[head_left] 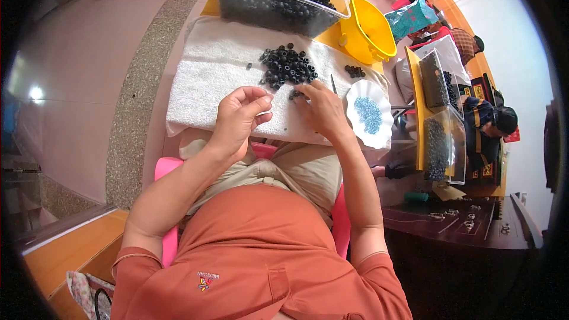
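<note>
My left hand (240,114) is raised a little over the near part of the white towel (219,77), fingers curled in narrow, thumb and fingertips pinched together on something too small for me to make out. My right hand (323,109) lies flat-ish on the towel just to the right of it, fingertips pressed down among a few black beads (294,94) at the near edge of the heap of black ring beads (287,65) in the towel's middle; whether it grips one I cannot tell. A smaller cluster of beads (354,71) sits toward the towel's right end. Just right of the towel stands a white scalloped dish (355,92) holding tiny blue beads (369,114). Beyond the towel's far edge is a clear plastic tub (237,3) full of black beads, and to its right a yellow funnel-shaped scoop (367,29), with a teal patterned bag (410,18) further right.
</note>
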`<state>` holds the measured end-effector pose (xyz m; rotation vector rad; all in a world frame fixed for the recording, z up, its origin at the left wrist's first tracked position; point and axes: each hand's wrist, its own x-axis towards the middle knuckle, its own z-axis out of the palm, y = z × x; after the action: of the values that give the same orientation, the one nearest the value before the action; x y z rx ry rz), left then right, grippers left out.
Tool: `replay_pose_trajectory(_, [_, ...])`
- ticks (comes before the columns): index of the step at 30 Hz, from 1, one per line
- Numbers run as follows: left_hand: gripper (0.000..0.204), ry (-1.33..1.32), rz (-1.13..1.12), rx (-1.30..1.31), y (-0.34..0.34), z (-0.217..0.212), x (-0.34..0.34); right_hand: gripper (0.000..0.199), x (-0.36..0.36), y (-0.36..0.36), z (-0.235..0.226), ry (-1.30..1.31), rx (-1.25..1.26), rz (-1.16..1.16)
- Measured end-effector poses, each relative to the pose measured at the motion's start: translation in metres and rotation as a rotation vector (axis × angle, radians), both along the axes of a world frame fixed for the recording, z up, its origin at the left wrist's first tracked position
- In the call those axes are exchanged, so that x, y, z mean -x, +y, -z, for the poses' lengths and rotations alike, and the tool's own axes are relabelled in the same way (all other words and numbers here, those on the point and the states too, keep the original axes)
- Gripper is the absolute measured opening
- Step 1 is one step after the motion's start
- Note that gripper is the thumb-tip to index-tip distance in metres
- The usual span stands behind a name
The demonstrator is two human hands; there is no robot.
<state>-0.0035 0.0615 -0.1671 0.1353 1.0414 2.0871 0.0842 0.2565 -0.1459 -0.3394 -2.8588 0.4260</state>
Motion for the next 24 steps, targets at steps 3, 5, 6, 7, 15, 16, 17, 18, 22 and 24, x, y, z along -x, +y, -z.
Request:
replay_pose_trajectory(3, [0.011, 0.004, 0.001, 0.007, -0.001, -0.001, 0.0, 0.023, 0.001, 0.001, 0.0, -0.024, 0.03, -0.023])
replay_pose_trajectory(5, [0.011, 0.003, 0.005, 0.01, 0.0, 0.0, 0.0, 0.022, 0.0, 0.004, 0.001, -0.016, 0.044, -0.048])
replay_pose_trajectory(6, [0.011, 0.003, 0.007, 0.009, 0.0, 0.001, 0.0, 0.022, 0.0, 0.004, 0.001, -0.016, 0.043, -0.046])
replay_pose_trajectory(7, [0.011, 0.004, 0.012, 0.01, 0.0, 0.002, 0.0, 0.022, 0.0, 0.004, 0.003, -0.015, 0.055, -0.034])
replay_pose_trajectory(15, [0.011, 0.029, 0.037, 0.032, 0.001, 0.002, -0.001, 0.02, -0.005, -0.002, 0.002, 0.171, 0.12, 0.002])
replay_pose_trajectory(16, [0.012, 0.029, 0.059, 0.04, 0.001, 0.002, -0.001, 0.02, -0.006, -0.004, -0.001, 0.2, 0.145, -0.022])
replay_pose_trajectory(17, [0.013, 0.029, 0.081, 0.048, 0.001, 0.002, -0.001, 0.021, -0.008, -0.007, -0.005, 0.23, 0.17, -0.047])
replay_pose_trajectory(18, [0.013, 0.028, 0.08, 0.049, 0.001, 0.001, -0.001, 0.021, -0.009, -0.011, -0.008, 0.229, 0.171, -0.047])
replay_pose_trajectory(22, [0.017, 0.031, 0.163, 0.035, 0.002, -0.004, -0.006, 0.024, -0.016, -0.03, -0.015, 0.313, 0.228, -0.199])
replay_pose_trajectory(24, [0.018, 0.032, 0.19, 0.019, 0.002, -0.007, -0.008, 0.025, -0.017, -0.034, -0.014, 0.359, 0.251, -0.278])
